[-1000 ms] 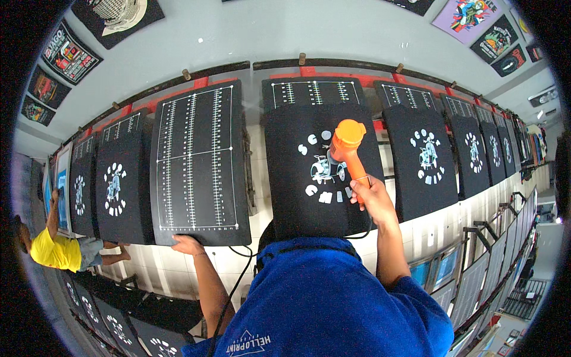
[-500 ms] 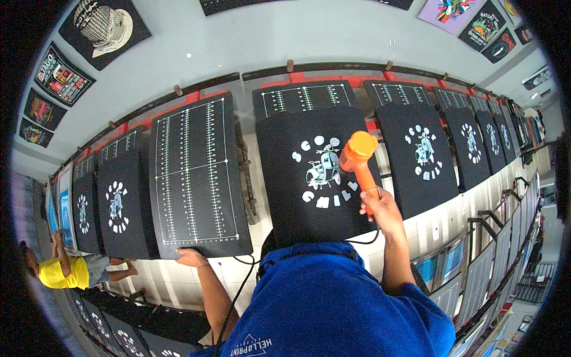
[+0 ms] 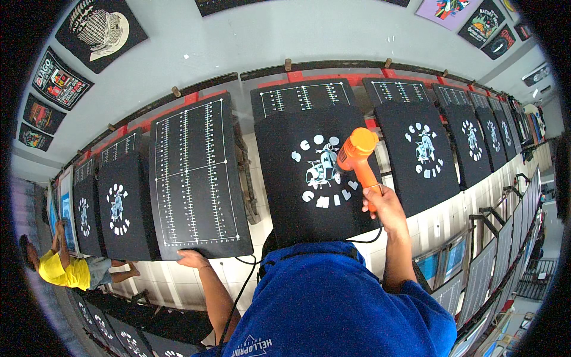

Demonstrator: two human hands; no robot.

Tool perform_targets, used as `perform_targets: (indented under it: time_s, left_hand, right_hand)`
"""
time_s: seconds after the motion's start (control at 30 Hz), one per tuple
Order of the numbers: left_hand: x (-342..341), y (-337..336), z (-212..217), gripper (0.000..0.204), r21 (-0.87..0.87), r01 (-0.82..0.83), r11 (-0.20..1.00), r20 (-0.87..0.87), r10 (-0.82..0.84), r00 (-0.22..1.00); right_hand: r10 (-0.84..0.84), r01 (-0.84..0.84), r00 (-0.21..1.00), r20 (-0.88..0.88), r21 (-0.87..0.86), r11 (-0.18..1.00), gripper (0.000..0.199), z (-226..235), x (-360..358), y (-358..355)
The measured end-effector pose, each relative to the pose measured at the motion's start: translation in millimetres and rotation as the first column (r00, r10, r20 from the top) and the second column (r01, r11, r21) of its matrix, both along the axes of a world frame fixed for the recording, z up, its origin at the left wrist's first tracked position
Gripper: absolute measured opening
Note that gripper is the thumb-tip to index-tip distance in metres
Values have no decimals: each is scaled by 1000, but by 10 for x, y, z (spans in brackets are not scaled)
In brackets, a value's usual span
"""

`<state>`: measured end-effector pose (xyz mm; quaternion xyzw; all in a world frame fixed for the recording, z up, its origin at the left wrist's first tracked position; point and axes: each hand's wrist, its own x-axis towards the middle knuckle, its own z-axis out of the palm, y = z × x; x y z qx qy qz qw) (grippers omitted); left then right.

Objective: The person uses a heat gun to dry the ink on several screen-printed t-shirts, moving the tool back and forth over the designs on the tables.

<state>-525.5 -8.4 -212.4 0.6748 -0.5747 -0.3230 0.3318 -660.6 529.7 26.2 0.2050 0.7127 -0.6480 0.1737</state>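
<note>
My right hand [image 3: 388,209] is closed around the handle of an orange heat gun [image 3: 364,162]. The gun's nozzle points down and left, just over the scooter print on a black T-shirt [image 3: 279,196]. White lettering rings that print, and the shirt lies flat over a board straight ahead. To the left, a bare black printing board [image 3: 196,137] with white ruled scales slopes towards me. My left hand [image 3: 193,259] holds its near edge; some of the fingers are hidden. A dark cord [image 3: 370,241] hangs below the gun.
More boards with printed black shirts [image 3: 423,154] line the row on both sides. Behind them runs a dark rail [image 3: 333,67] against the grey wall. At far left a person in a yellow shirt [image 3: 65,271] stands by a framed screen. Another rack of boards [image 3: 488,268] is at right.
The heat gun has shifted slightly and tipped a little, its nozzle a touch farther left over the print. My left hand stays at the bare board's edge.
</note>
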Motion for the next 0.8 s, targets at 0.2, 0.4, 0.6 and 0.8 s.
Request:
perform_targets:
  time_s: [0.2, 0.4, 0.6, 0.8]
  left_hand:
    - [42, -38, -82, 61, -48, -9, 999, 11, 10, 1000]
    - [40, -81, -151, 62, -61, -9, 998, 48, 12, 999]
    - [127, -169, -266, 63, -100, 8, 995, 33, -5, 999]
    - [-3, -44, -144, 64, -56, 2, 998, 45, 0, 999]
  right_hand:
    - [86, -78, 993, 82, -93, 993, 26, 28, 22, 73]
    - [19, -20, 999, -49, -20, 1000, 25, -92, -129, -49]
    - [-65, 56, 995, -74, -114, 992, 22, -160, -462, -80]
    - [-74, 68, 991, -113, -59, 996, 22, -191, -473, -169]
